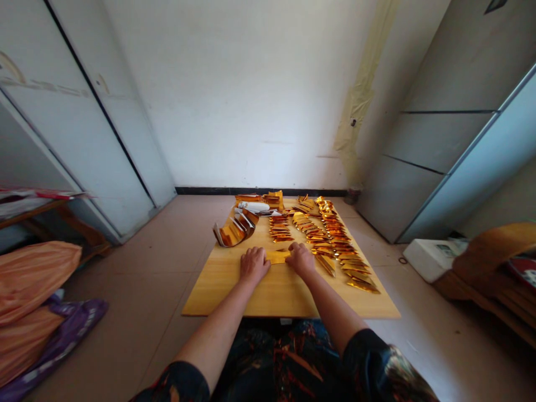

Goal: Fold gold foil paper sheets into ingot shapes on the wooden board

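A flat piece of gold foil paper [278, 257] lies on the wooden table [226, 296] between my two hands. At its left end, the fingers of my left hand [254, 264] are closed and pressed on it. My right hand [300, 258] pinches its right end, with the fingertips partly hidden. Just beyond my hands is a row of folded gold foil pieces [280, 229]. Longer rows of folded gold foil pieces [335, 223] run along the right side, and one piece [325, 264] lies close to my right wrist.
Curved gold sheets [237, 229] stand at the table's back left, near a white roll-shaped object [253, 206]. Cabinets [84, 100] are on the left and a refrigerator [431, 128] on the right. Orange and purple bags [37, 279] lie at the left; a white box [431, 258] sits at the right.
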Action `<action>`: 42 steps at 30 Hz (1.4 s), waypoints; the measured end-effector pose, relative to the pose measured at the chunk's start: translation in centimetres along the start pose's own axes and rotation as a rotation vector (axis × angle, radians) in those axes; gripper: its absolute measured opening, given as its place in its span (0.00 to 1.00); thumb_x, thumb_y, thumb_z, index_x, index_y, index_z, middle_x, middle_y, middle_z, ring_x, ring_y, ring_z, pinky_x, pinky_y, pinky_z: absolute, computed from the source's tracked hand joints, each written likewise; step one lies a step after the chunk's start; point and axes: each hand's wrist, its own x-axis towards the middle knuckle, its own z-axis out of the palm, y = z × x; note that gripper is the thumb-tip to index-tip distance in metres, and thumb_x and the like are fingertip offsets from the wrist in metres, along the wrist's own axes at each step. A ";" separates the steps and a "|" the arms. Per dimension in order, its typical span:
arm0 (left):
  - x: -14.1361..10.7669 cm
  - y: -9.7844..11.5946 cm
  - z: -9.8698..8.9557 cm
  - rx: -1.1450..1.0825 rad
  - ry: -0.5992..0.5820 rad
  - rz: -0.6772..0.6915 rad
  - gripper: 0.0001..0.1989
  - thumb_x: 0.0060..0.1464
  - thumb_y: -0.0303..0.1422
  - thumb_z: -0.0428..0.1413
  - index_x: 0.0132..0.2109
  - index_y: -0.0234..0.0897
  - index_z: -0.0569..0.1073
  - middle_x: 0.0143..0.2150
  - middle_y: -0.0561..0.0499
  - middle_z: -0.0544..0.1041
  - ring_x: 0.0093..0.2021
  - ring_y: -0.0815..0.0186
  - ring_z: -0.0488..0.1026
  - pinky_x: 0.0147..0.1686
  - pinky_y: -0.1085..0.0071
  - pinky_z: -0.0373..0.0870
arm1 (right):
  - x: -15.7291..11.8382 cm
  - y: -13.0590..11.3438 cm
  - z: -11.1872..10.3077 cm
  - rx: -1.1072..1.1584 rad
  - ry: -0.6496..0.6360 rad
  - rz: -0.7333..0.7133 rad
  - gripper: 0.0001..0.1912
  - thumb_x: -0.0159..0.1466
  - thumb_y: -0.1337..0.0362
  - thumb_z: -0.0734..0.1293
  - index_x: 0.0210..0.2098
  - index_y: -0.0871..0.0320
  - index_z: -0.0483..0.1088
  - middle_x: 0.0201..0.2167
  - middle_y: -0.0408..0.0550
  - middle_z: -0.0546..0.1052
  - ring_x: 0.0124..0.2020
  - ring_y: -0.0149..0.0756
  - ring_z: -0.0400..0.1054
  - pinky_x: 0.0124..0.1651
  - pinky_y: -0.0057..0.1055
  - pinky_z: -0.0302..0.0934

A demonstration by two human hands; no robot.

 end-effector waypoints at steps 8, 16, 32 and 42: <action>-0.5 -0.1 0.3 0.018 0.098 0.194 0.08 0.58 0.34 0.50 0.38 0.43 0.73 0.39 0.48 0.71 0.45 0.59 0.63 0.40 0.64 0.57 | -1.5 0.5 1.2 -0.218 0.088 -0.321 0.13 0.67 0.62 0.57 0.37 0.55 0.72 0.45 0.51 0.69 0.45 0.39 0.60 0.40 0.32 0.53; 0.1 0.4 0.7 0.072 0.050 0.371 0.12 0.59 0.28 0.47 0.35 0.38 0.74 0.38 0.46 0.72 0.43 0.60 0.65 0.40 0.64 0.59 | -1.8 0.3 1.1 -0.320 0.057 -0.609 0.11 0.68 0.63 0.56 0.39 0.56 0.70 0.40 0.51 0.73 0.47 0.40 0.59 0.47 0.37 0.48; -1.7 1.7 -1.0 0.139 0.021 0.397 0.13 0.60 0.26 0.44 0.40 0.36 0.74 0.37 0.46 0.75 0.45 0.58 0.64 0.46 0.57 0.54 | -4.3 1.1 0.1 -0.319 0.042 -0.384 0.13 0.67 0.67 0.54 0.43 0.56 0.69 0.43 0.52 0.73 0.48 0.41 0.59 0.46 0.36 0.49; -1.8 2.4 -0.4 0.069 -0.035 0.312 0.16 0.60 0.26 0.42 0.41 0.36 0.74 0.37 0.45 0.76 0.47 0.57 0.65 0.52 0.55 0.51 | -2.0 -1.0 -1.4 0.014 0.119 -0.330 0.14 0.62 0.71 0.58 0.41 0.58 0.74 0.42 0.51 0.74 0.44 0.36 0.65 0.47 0.29 0.56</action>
